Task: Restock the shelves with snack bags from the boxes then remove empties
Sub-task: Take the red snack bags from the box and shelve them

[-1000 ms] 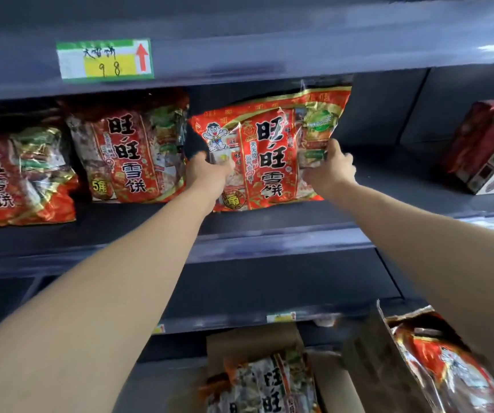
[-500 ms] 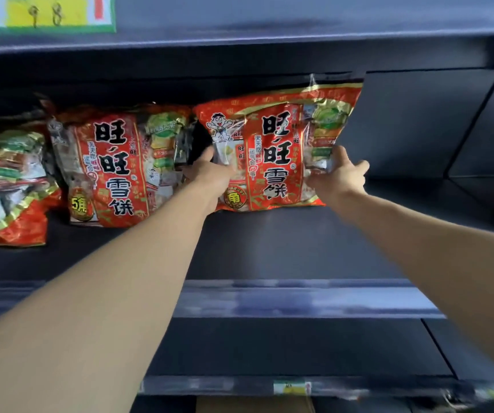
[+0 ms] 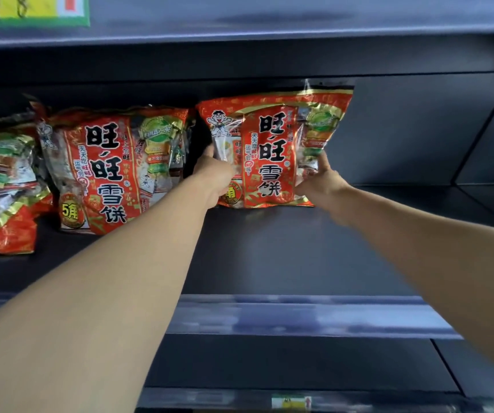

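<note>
Since 0.5 s ago bag pushed slightly deeper; your left hand (image 3: pixel 214 177) and right hand (image 3: pixel 320 183) both grasp the snack bag (image 3: pixel 272 150) upright at the shelf (image 3: pixel 269 248) rear: square it beside the neighbouring bag (image 3: pixel 111 171), then let go.

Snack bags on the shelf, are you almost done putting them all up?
Not yet. Two red snack bags already sit on the shelf: one at the far left and one beside it. The left hand and right hand are setting a third bag upright at the back. The shelf's right side is bare, so more bags could fit. No boxes show here, so empties can't be judged.
</note>
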A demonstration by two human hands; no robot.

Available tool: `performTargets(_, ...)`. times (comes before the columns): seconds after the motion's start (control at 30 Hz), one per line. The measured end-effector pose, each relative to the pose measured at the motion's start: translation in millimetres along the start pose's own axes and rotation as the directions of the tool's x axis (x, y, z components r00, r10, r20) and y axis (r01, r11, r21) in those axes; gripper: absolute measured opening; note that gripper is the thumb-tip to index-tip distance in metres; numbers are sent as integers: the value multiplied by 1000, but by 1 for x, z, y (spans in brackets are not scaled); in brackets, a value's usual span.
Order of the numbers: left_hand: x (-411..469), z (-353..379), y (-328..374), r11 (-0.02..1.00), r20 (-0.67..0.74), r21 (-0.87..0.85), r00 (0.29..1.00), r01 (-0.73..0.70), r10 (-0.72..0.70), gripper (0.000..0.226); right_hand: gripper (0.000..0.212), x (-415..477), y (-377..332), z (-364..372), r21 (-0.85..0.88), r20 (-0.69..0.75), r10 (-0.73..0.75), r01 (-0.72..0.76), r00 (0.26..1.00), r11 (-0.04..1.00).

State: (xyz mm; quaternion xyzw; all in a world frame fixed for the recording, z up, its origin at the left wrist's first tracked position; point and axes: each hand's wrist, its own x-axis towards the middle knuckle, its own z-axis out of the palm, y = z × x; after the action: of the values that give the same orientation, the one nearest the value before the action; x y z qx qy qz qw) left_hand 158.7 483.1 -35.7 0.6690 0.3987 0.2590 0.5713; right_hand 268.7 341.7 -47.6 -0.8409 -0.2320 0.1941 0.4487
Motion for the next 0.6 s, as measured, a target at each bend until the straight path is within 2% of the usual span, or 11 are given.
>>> performTargets(0.1, -9, -3, 0, 996, -50, 83, 999, 27, -23, 72, 90, -9, -3, 2, -58, 60, -60, 63, 996, 996)
performTargets(0.13, -14, -4, 0, 993, -62, 113, 998, 34, -27, 70, 85, -15, -4, 3, -58, 57, -84, 87, 995, 994)
performTargets(0.2, -31, -5, 2, 986, -56, 167, 998, 12, -2, 53, 62, -31, -5, 1, -72, 40, -135, 137, 990, 988)
performTargets(0.27, -54, -6, 3, 977, 8, 212, 999, -40, 40, 41, 44, -53, -5, -4, -192, 34, -183, 186, 983, 964)
performTargets(0.33, -78, -7, 2, 957, 86, 266, 991, -119, 100, 31, 43, -79, -2, -11, -345, 28, -224, 219, 974, 913)
performTargets(0.43, -124, -2, -1, 924, 217, 329, 968, -194, 126, 32, 40, -130, 8, -32, -490, 43, -245, 234, 969, 840)
performTargets(0.53, -180, 19, -6, 925, 375, 309, 922, -223, 97, 28, 36, -185, 27, -69, -557, 25, -184, 166, 983, 813)
performTargets(0.6, -217, 44, -10, 926, 502, 290, 862, -240, 66, 27, 34, -218, 43, -102, -606, -24, -115, 77, 993, 792)
